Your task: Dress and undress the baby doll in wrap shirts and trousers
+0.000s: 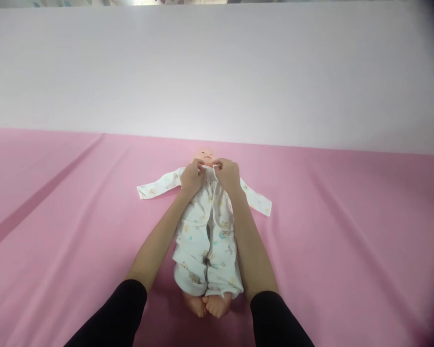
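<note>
While the doll lies on its back on the pink sheet, feet at 6 o'clock and head at 12, the left hand and right hand each pinch the white printed garment's collar just below its chin.

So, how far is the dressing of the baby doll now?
Looks done: the white printed trousers cover both legs, bare feet out, and the printed sleeves lie spread on the pink sheet. In hand: the left hand and right hand pinch the garment at the plastic baby doll's neck. Left: probably just that neckline.
</note>
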`<action>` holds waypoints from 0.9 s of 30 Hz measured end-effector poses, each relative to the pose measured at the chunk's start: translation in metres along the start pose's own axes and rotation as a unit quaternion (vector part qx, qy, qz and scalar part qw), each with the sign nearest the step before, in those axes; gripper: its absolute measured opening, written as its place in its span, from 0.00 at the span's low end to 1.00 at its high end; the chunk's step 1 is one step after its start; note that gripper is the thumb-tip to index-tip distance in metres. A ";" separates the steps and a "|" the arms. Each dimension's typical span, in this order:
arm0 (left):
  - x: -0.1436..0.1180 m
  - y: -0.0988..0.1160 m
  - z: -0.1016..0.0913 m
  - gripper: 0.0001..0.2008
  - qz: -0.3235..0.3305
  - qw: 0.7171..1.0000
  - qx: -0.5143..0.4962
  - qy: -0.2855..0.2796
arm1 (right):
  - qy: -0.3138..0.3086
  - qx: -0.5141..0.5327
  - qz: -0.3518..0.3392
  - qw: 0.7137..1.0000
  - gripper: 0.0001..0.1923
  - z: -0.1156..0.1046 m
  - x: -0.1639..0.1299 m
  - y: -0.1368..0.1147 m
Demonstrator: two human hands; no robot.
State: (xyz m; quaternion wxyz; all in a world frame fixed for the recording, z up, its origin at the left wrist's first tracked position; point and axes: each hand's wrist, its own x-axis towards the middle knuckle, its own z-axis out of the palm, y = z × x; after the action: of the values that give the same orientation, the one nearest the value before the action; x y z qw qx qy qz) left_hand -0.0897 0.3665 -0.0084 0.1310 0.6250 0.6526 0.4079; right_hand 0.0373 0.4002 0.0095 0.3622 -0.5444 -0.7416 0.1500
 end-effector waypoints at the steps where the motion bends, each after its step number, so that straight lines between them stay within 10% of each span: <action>1: 0.000 0.000 -0.001 0.10 0.001 1.000 -0.014 -0.003 | 0.002 0.045 0.002 0.999 0.14 0.000 0.000 -0.001; 13: 0.004 -0.005 0.003 0.10 0.002 0.996 -0.089 -0.013 | -0.032 0.233 0.014 0.972 0.16 0.000 -0.001 0.006; 27: 0.005 -0.007 0.004 0.03 0.005 0.991 -0.130 -0.001 | -0.027 0.214 -0.048 0.975 0.14 0.004 0.003 0.010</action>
State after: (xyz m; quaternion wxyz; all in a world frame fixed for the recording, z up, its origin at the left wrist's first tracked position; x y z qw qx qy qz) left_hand -0.0931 0.3732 -0.0142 0.2099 0.6066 0.5906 0.4891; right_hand 0.0411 0.4071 0.0015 0.4567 -0.4141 -0.7271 0.3021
